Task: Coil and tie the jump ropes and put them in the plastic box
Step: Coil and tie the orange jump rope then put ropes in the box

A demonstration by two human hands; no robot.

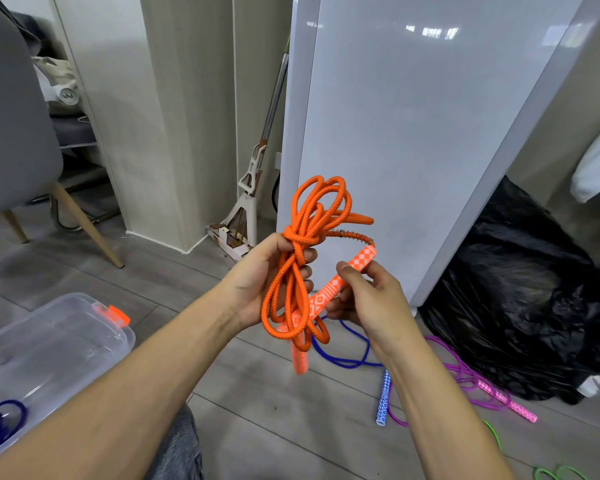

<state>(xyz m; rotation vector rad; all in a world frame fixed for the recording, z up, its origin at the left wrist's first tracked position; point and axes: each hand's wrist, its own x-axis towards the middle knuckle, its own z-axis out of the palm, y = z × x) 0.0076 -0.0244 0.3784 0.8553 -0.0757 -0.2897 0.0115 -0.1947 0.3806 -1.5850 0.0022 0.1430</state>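
An orange jump rope (321, 206) is bunched into loops with a wrap round its middle. My left hand (262, 271) grips the bundle at that wrap. My right hand (364, 297) pinches one of its orange-and-white patterned handles (359, 263); the other handle (300, 362) hangs below the loops. The clear plastic box (66, 327) with an orange latch stands on the floor at lower left, and a coiled dark blue rope (0, 420) lies inside it. Loose on the floor at right are a blue rope (343, 358), a purple rope (465, 375) and a green rope (555, 474).
A black plastic bag (520, 306) lies at right against a white cabinet (413, 116). A mop (253, 188) leans in the corner. A grey chair (11, 133) stands at left on the wood-look floor.
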